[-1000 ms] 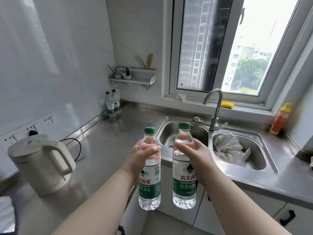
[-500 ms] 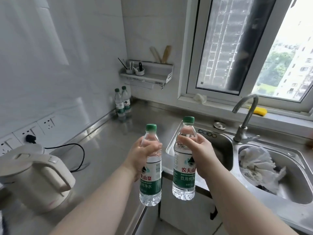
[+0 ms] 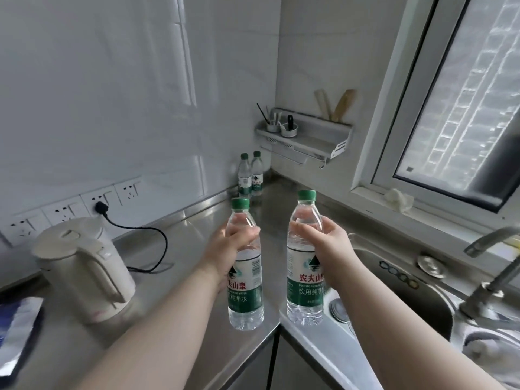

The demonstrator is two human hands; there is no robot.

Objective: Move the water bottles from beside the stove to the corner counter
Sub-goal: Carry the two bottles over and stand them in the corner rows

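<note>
My left hand (image 3: 229, 250) grips a clear water bottle (image 3: 245, 302) with a green cap and green label, upright in the air above the steel counter's front edge. My right hand (image 3: 327, 253) grips a second, identical bottle (image 3: 304, 291), upright just to the right, over the counter's inner corner by the sink. Two more such bottles (image 3: 251, 175) stand side by side on the corner counter (image 3: 284, 204), against the tiled wall under a small shelf.
A cream electric kettle (image 3: 84, 268) stands on the counter at the left, its black cord (image 3: 152, 246) plugged into the wall sockets. A steel sink (image 3: 408, 294) with a tap (image 3: 495, 266) lies at the right. A wall shelf (image 3: 306, 136) holds utensils. A window fills the upper right.
The view has swung left and nearer to the corner; both hands with their bottles have moved closer to the corner counter. The sink has slid to the right edge.
</note>
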